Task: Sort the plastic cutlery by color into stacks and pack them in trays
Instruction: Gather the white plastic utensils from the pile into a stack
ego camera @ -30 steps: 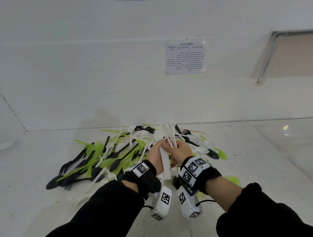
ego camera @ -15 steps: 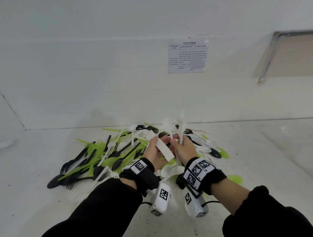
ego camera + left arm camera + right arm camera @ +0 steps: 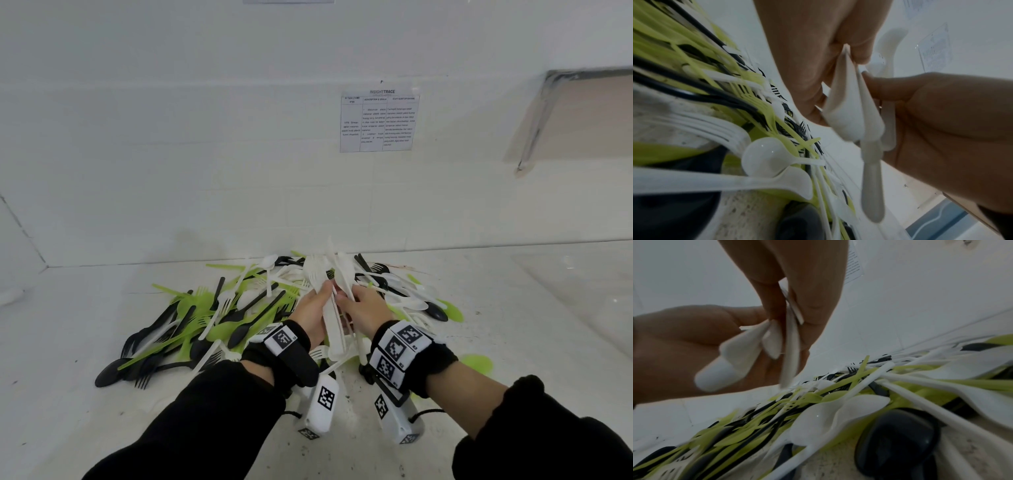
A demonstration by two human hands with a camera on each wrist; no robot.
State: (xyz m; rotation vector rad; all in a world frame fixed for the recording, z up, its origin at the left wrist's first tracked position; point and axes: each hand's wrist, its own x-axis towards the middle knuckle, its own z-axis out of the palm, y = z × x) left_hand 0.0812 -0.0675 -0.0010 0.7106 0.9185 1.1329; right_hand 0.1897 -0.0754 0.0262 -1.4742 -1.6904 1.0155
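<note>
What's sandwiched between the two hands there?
A bundle of white cutlery, gripped by the left hand and right hand above the mixed pile; the head view shows it.

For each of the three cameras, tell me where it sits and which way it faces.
Head: on the head, facing forward and down at the mixed cutlery pile; shows both black sleeves, left hand and right hand.
Left wrist: under the left wrist, facing along the hand; shows both hands on the white cutlery bundle.
Right wrist: under the right wrist, facing along the hand; shows both hands gripping the bundle.
Shared: all views show the bundle, the pile and the wall notice.
</note>
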